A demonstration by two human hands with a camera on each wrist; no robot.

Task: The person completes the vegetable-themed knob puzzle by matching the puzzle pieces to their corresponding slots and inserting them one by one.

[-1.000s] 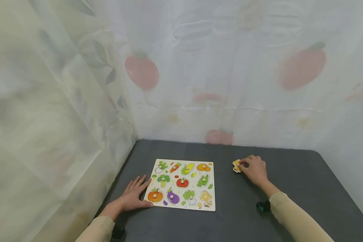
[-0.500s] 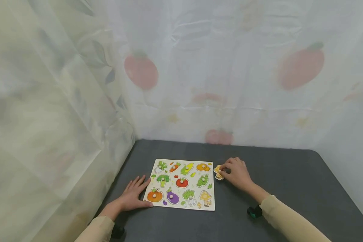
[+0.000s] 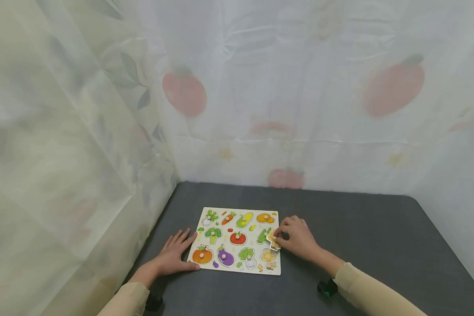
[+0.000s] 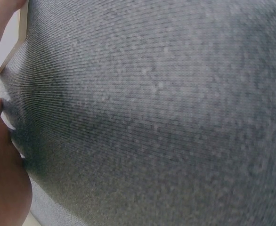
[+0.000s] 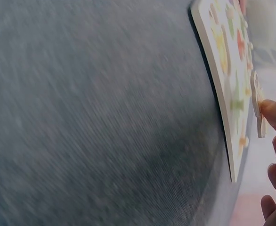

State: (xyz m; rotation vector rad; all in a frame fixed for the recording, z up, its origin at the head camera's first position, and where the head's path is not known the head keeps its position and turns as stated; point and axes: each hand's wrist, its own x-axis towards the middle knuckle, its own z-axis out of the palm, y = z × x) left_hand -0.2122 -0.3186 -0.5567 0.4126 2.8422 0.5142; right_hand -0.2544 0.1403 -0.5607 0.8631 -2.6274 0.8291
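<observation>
A pale puzzle board (image 3: 256, 272) printed with vegetables lies on the dark table. Between thumb and fingers, my right hand (image 3: 299, 239) pinches a yellow mushroom puzzle piece (image 3: 274, 245), held over the board's right edge beside the green peas piece (image 3: 263, 237). In the right wrist view the mushroom piece (image 5: 257, 101) is raised off the board's surface. Below it, the mushroom-shaped spot (image 3: 268, 258) at the board's lower right shows no knob. My left hand (image 3: 173, 254) rests at the board's left edge, fingers spread, thumb along the near corner.
Other knobbed pieces sit in the board, among them a tomato (image 3: 238, 239), an eggplant (image 3: 226, 258) and a pumpkin (image 3: 202, 255). Grey table surface (image 3: 363, 232) extends to the right. A pale printed curtain (image 3: 237, 162) hangs behind the table and along its left side.
My right hand has carried the mushroom piece leftward and nearer to me, from the table right of the board to over its right edge. The left hand has stayed in place.
</observation>
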